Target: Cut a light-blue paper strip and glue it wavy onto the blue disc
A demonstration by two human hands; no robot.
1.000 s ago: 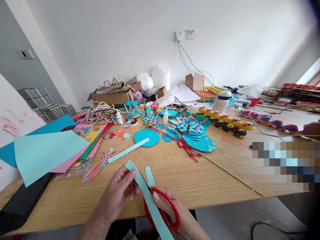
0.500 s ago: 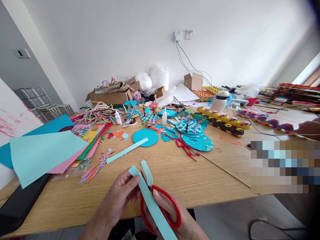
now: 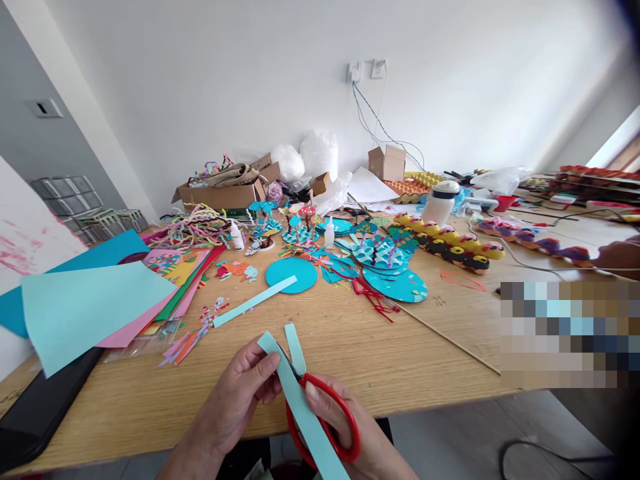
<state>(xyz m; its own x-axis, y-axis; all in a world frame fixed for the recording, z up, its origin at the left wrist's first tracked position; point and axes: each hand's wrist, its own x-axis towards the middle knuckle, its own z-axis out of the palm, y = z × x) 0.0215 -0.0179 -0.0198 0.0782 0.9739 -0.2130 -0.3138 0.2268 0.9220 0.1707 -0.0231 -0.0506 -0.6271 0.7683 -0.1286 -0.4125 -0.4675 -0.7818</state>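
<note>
My left hand pinches the upper end of a long light-blue paper strip just above the near table edge. My right hand grips red-handled scissors, fingers through the loops. The blades sit in the strip's top, where a narrow sliver splits off and curls upward to the right. Another cut light-blue strip lies flat on the wooden table just beyond my hands.
Coloured paper sheets are stacked at the left. Teal paper discs, glue bottles, pipe cleaners and a cardboard box crowd the middle and back. Painted egg-carton rows run right. Another person's hand shows at the right edge.
The scissors have run a little further up the strip and the split sliver has curled more. My hands have stayed in nearly the same place.
</note>
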